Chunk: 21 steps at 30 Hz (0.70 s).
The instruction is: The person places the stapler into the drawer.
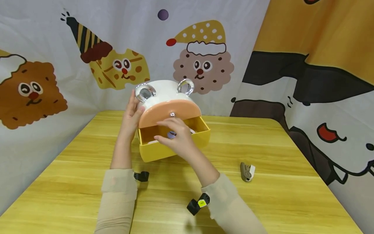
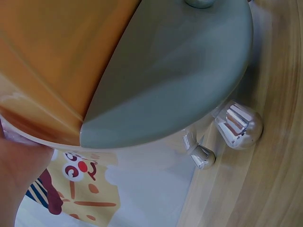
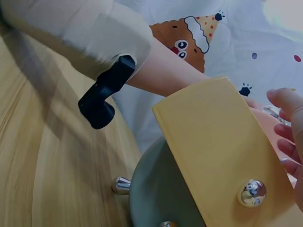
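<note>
A rounded white storage box point(image 1: 165, 85) with two silver ring-shaped ears stands on the table, its upper front panel point(image 1: 163, 112) peach with a silver knob. Below that panel, a yellow drawer point(image 1: 201, 138) is pulled out. My left hand point(image 1: 130, 118) rests against the box's left side, fingers pointing up and thumb near the front edge. Over the drawer is my right hand point(image 1: 178, 135), its thumb and fingers apart with nothing held. A small bluish-purple item point(image 1: 171, 135) shows inside the drawer, partly hidden by that hand. The grey-green bottom panel point(image 2: 175, 80) appears in the left wrist view.
A small grey-brown and white stapler-like item point(image 1: 247, 172) lies on the wooden table point(image 1: 277, 201), right of the box. Black wrist devices point(image 1: 198, 203) hang from both sleeves. A cartoon-printed curtain point(image 1: 117, 19) rises behind the table. Silver feet point(image 2: 239, 125) hold up the box.
</note>
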Motion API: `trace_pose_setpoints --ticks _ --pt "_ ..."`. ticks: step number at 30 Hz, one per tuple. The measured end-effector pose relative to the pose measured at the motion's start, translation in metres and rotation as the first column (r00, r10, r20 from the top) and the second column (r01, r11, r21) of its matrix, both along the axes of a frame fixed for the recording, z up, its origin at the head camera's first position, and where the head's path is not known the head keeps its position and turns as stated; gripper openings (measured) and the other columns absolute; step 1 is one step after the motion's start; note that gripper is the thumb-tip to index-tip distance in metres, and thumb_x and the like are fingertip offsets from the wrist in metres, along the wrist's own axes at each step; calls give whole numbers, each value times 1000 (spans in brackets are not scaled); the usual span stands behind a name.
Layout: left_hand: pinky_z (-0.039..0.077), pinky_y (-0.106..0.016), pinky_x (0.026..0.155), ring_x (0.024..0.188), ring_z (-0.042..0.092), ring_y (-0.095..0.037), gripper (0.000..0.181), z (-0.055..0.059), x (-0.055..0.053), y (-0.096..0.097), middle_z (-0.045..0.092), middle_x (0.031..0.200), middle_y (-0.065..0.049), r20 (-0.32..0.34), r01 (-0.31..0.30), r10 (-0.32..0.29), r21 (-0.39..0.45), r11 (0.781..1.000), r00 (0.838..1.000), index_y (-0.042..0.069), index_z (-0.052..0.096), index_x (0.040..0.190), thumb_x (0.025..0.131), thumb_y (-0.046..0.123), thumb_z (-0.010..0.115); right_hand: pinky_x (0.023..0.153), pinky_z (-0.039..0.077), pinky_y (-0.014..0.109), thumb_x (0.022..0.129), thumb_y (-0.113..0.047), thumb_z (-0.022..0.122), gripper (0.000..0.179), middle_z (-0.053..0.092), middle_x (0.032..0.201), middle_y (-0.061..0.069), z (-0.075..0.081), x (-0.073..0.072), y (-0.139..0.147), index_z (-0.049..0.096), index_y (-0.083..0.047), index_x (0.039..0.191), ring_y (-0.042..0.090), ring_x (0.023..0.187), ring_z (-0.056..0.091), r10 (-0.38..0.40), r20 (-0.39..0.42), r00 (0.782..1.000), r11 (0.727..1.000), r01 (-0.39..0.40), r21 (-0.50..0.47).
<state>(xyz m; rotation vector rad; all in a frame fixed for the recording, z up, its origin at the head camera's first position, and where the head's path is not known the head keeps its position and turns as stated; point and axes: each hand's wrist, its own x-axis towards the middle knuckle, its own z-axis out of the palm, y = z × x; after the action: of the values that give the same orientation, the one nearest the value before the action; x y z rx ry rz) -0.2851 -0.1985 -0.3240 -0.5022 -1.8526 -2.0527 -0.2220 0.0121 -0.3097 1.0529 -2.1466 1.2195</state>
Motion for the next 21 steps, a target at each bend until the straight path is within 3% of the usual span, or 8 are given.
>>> trace_pose_setpoints --ticks 6,10,21 --pt "26 -28 111 141 24 -20 69 0 0 1 25 156 -10 -7 6 -6 8 1000 1000 31 14 155 99 15 51 79 48 28 75 -12 82 38 65 97 2 -5 9 13 69 -5 110 15 93 54 -27 -96 995 993 16 -115" --pt "24 -26 111 141 23 -19 68 0 0 1 24 156 -10 -8 5 -5 11 1000 1000 31 14 154 99 13 50 70 49 30 74 -8 83 35 61 84 3 -11 17 22 68 -4 106 16 80 52 -76 -90 993 984 60 -170" --pt "21 -24 112 142 20 -16 69 0 0 0 24 156 -10 -7 6 -6 14 1000 1000 30 12 155 100 12 50 60 49 29 72 -12 85 30 60 73 3 -37 26 41 66 -3 94 17 66 55 -210 -40 977 961 198 -194"
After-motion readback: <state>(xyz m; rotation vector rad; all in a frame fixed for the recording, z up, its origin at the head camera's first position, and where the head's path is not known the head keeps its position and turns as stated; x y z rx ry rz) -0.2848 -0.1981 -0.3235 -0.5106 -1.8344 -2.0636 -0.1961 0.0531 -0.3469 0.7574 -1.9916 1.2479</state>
